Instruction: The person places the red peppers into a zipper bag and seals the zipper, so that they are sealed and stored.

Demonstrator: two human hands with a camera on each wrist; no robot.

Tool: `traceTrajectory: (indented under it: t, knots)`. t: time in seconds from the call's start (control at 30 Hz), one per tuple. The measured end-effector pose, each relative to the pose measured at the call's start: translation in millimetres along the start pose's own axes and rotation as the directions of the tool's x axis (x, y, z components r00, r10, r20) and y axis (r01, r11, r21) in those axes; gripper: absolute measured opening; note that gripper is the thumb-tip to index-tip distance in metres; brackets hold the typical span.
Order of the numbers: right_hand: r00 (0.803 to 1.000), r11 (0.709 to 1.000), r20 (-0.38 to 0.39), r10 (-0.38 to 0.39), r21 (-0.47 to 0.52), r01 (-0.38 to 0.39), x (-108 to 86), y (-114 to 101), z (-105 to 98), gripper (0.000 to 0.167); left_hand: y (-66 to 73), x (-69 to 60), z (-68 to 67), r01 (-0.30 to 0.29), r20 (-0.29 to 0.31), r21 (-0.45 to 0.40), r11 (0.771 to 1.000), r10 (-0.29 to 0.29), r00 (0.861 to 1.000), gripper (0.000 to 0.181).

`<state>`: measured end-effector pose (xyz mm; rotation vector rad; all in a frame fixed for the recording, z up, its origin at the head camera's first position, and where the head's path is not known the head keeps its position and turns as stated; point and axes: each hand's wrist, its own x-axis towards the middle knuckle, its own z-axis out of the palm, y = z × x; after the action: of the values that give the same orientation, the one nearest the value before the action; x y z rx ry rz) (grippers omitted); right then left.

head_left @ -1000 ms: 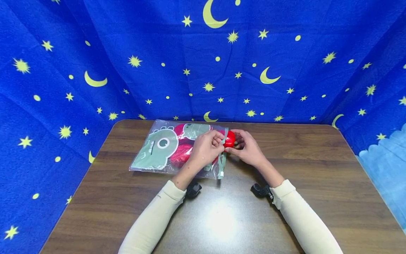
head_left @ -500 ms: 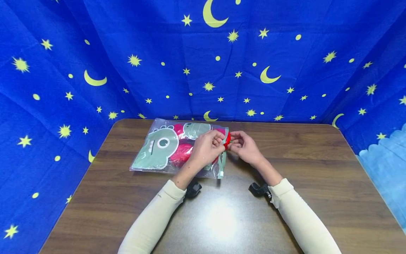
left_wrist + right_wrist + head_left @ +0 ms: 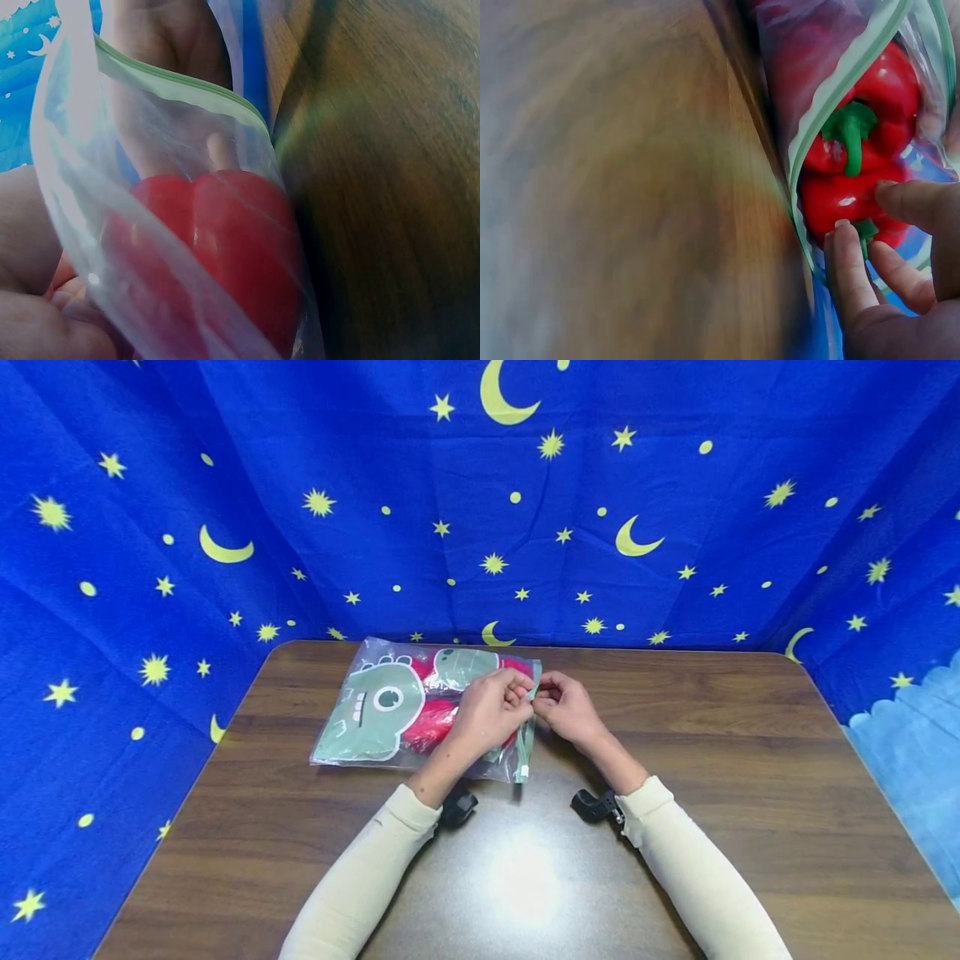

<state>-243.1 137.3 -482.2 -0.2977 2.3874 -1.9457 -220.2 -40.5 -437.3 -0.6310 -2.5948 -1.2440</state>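
Observation:
A clear zip bag [image 3: 375,714] with a green dinosaur print lies on the table, its mouth facing right. Its green zip edge is pinched by the curled fingers of my left hand [image 3: 486,710]. At the mouth, my right hand [image 3: 572,712] presses its fingertips on a red bell pepper [image 3: 831,201], around the green stem, as the right wrist view shows. Another red bell pepper [image 3: 895,94] lies beside it in the bag. Through the plastic, the left wrist view shows a red bell pepper [image 3: 247,240]. Other red contents show through the print.
The brown wooden table [image 3: 712,777] reaches out on both sides of the bag. Behind it hangs a blue cloth [image 3: 420,460] with yellow moons and stars. A white zip slider [image 3: 524,771] sits at the bag's near corner.
The bell pepper at the mouth has moved left into the bag and is hidden from the head view. My right hand has followed it left; my left hand keeps its grip on the edge.

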Motion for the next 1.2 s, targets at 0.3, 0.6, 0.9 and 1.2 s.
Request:
traceTrajectory:
  t: [0.3, 0.6, 0.9, 1.2]
  knots:
    - [1.0, 0.999, 0.022, 0.003, 0.037, -0.004, 2.9, 3, 5, 0.033, 0.0, 0.6, 0.9, 0.004, 0.015, -0.004, 1.0, -0.004, 1.0, 0.021]
    - [0.998, 0.998, 0.055, -0.029, 0.056, 0.026, 0.3, 6, 2, 0.029, -0.7, -0.4, 0.2, 0.004, 0.006, -0.018, 1.0, -0.004, 1.0, 0.021]
    - [1.0, 0.999, 0.007, -0.018, 0.026, 0.018, -12.3, 4, -9, 0.031, 0.4, -0.6, -1.3, 0.026, 0.019, -0.04, 0.999, -0.025, 0.999, 0.022]
    - [0.999, 1.0, 0.045, 0.001, 0.021, -0.002, -20.8, 3, -14, 0.027, 0.8, -0.3, -2.5, 0.031, 0.025, -0.048, 0.998, -0.03, 0.999, 0.023]
